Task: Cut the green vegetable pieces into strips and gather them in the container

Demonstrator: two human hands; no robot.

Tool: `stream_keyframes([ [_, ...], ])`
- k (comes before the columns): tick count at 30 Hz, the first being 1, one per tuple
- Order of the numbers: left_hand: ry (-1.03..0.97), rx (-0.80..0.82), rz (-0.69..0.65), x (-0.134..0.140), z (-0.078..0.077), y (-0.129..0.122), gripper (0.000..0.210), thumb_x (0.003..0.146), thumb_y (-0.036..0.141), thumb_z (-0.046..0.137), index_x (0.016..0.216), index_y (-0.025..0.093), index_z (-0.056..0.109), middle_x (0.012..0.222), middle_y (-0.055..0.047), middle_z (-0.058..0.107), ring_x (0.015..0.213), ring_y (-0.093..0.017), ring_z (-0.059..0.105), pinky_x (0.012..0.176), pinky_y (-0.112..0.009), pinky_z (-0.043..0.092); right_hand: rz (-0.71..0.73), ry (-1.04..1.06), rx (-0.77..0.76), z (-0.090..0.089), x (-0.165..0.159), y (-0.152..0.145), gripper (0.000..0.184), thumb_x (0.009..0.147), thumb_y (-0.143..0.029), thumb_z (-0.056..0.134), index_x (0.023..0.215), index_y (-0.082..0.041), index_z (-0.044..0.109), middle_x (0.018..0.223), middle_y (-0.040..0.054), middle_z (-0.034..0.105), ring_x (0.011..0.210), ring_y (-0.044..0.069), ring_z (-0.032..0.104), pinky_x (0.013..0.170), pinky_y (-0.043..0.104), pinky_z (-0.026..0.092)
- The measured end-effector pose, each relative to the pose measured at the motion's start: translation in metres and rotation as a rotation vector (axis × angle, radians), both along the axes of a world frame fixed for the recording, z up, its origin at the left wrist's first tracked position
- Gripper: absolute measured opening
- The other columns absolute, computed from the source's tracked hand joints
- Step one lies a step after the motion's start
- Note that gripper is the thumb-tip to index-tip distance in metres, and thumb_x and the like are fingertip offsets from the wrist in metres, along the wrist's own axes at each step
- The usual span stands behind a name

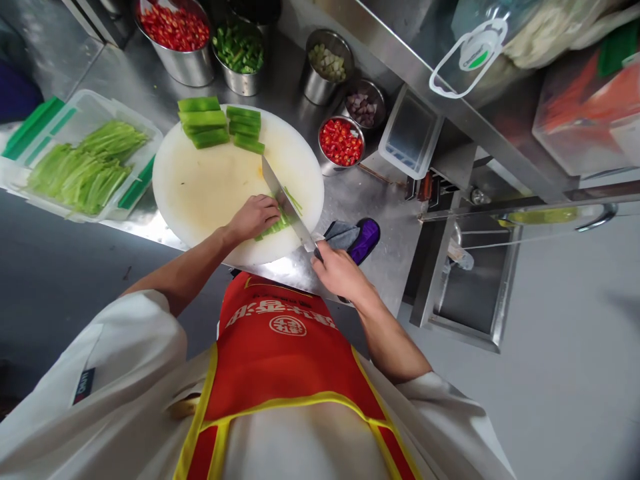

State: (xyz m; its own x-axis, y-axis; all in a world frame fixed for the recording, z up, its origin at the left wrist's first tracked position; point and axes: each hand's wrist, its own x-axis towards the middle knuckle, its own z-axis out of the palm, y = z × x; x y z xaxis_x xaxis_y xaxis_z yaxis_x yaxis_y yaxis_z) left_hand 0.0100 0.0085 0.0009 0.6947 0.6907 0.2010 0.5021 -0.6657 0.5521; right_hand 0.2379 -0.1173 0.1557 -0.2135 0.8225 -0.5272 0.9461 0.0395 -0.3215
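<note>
Knife (281,195): handle mostly covered by right hand (339,268). Green strips (275,228): partly hidden beneath left hand (257,217) and knife. Chilli tin (184,65): partly cut off by top edge. Dark pot (257,9): likewise cut off, contents too dim to tell. Blue object (17,93): cropped at left edge, unidentifiable. Orange-filled box (583,113): cropped at right edge, contents blurred.

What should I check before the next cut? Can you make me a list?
1. Right hand gripping the knife by its handle: ok.
2. Left hand on the green strips: ok.
3. Left fingertips safely away from the blade: cannot tell; they look very close.
4. Bare space on the cutting board: ok, left of the hand.
5. Board steady, no wobbling: cannot tell.
6. Green chunks away from the left hand: ok, at the far edge.
</note>
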Motion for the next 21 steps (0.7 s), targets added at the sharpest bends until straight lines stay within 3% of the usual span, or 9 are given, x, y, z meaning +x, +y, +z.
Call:
stream_keyframes([
  [5, 0.004, 0.019, -0.003, -0.001, 0.001, 0.000, 0.033, 0.102, 0.038, 0.049, 0.098, 0.022, 0.078, 0.110, -0.009, 0.074, 0.107, -0.026, 0.065, 0.092, -0.043, 0.048, -0.013, -0.031, -0.038, -0.015, -0.012, 0.008, 0.025, 0.102, -0.023, 0.039, 0.119, -0.015, 0.056, 0.102, 0.0160, 0.078, 0.095, 0.029, 0.071, 0.075, 0.031, 0.038],
  [11, -0.006, 0.014, 0.023, 0.000, 0.000, -0.003, 0.035, 0.103, 0.037, 0.047, 0.096, 0.021, 0.078, 0.111, -0.009, 0.075, 0.107, -0.026, 0.065, 0.093, -0.043, 0.047, -0.005, 0.004, -0.016, 0.002, -0.002, 0.001, 0.027, 0.103, -0.028, 0.039, 0.120, -0.016, 0.057, 0.099, 0.0138, 0.078, 0.093, 0.029, 0.072, 0.075, 0.031, 0.038],
  [18, -0.032, 0.011, 0.026, 0.000, 0.000, -0.005, 0.034, 0.103, 0.036, 0.048, 0.096, 0.022, 0.078, 0.110, -0.009, 0.075, 0.107, -0.025, 0.065, 0.094, -0.043, 0.048, -0.008, -0.036, -0.012, -0.029, -0.014, 0.006, 0.026, 0.104, -0.026, 0.038, 0.120, -0.015, 0.055, 0.103, 0.0163, 0.078, 0.096, 0.030, 0.072, 0.074, 0.031, 0.039],
  [21, -0.039, 0.031, 0.034, -0.001, -0.001, -0.006, 0.033, 0.102, 0.035, 0.049, 0.095, 0.021, 0.078, 0.106, -0.010, 0.075, 0.105, -0.025, 0.065, 0.094, -0.042, 0.049, -0.009, -0.013, 0.002, -0.022, -0.012, 0.005, 0.026, 0.104, -0.027, 0.039, 0.120, -0.015, 0.056, 0.103, 0.0154, 0.078, 0.098, 0.030, 0.072, 0.075, 0.031, 0.039],
])
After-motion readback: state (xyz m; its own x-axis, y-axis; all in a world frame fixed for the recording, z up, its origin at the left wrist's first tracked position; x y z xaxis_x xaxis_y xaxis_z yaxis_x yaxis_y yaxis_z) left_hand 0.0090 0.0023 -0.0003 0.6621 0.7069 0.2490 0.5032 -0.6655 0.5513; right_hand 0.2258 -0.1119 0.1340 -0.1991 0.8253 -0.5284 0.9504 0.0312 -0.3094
